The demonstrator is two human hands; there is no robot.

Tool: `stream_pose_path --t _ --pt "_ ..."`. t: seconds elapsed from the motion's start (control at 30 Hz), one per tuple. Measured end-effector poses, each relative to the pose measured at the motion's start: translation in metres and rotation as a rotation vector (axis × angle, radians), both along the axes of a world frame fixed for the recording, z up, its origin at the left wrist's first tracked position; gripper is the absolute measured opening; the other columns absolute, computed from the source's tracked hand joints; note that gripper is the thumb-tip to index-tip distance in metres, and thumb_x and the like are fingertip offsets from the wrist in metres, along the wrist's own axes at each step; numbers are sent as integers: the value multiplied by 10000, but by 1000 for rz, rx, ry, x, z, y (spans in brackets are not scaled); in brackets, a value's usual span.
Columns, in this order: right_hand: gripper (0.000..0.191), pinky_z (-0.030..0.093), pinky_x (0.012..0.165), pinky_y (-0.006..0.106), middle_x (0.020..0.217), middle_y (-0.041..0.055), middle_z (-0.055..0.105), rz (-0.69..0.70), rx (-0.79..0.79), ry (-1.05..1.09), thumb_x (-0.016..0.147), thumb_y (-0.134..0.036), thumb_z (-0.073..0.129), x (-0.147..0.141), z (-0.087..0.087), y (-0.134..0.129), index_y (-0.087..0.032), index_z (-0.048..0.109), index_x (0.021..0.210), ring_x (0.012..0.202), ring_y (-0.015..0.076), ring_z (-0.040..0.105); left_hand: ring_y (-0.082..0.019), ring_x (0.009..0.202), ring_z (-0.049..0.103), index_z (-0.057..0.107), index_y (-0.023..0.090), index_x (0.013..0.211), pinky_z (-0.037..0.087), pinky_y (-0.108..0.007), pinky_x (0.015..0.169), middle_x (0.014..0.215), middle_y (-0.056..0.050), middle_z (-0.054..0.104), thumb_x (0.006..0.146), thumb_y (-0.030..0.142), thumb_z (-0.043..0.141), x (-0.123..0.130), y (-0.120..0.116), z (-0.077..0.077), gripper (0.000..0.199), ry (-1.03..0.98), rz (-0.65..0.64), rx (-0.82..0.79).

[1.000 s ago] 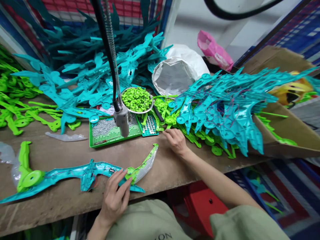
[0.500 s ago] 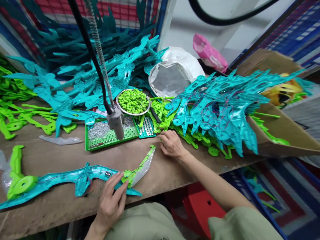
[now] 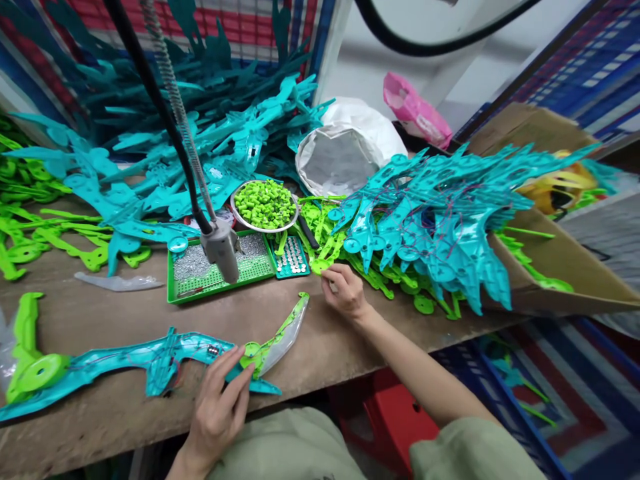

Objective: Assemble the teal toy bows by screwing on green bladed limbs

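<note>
My left hand (image 3: 217,410) lies with fingers spread on a long teal plastic toy part (image 3: 150,357) flat on the wooden bench (image 3: 115,303) and holds it down. This part has a green end piece (image 3: 30,363) at the left. At the right it has a green limb with a clear strip (image 3: 283,330). My right hand (image 3: 345,290) is at the edge of a heap of green plastic parts (image 3: 325,247), its fingertips pinched on the round end of one.
A hanging power screwdriver (image 3: 220,250) dangles over a green tray of screws (image 3: 220,273). Beside the tray are a bowl of green bits (image 3: 265,203) and a small tray of button cells (image 3: 293,257). Teal parts (image 3: 440,213) spill from a cardboard box (image 3: 565,260). More teal parts (image 3: 175,153) are piled behind.
My right hand has drawn back a little from the green heap toward me, fingers curling in. My left hand stays on the teal part. The view has shifted slightly.
</note>
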State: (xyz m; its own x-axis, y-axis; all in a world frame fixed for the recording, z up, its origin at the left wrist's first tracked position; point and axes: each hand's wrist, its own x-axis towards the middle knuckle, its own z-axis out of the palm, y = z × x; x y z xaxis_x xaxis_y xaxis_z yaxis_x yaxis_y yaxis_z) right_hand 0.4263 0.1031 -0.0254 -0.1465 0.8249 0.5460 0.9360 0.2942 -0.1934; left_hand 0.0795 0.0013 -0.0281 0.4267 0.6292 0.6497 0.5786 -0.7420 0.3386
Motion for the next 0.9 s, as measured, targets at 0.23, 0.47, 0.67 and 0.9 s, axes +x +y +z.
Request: stream_pose_path --t 0.23,0.47,0.67,0.9 --pt "243 562 762 315 953 111 721 68 7 -95 918 -185 519 0 -7 -21 -229 743 1003 868 204 687 -294 1277 619 677 142 1194 554 -429 1043 1330 -175 620 887 -61 606 0 1 -1 375 -17 -23 -17" --pt "139 428 668 306 889 88 676 76 -32 -194 819 -137 572 -5 2 -31 -188 684 884 747 192 574 -290 1260 633 685 142 1180 566 -424 1028 1309 -172 636 889 -62 609 2 0 1 363 -27 -11 -11" --pt "225 419 716 323 914 104 688 -13 -14 -204 937 -111 497 -6 7 -8 -159 700 1021 822 219 571 -287 1255 634 681 152 1185 577 -441 1017 1301 -170 640 901 -54 602 3 0 1 360 -18 -5 -9" --pt "264 437 755 367 1131 105 738 119 116 -215 966 -93 521 4 11 39 -217 701 1115 863 211 594 -290 1250 638 688 151 1169 576 -441 1018 1288 -170 647 885 -65 612 0 -3 5 366 -33 10 9"
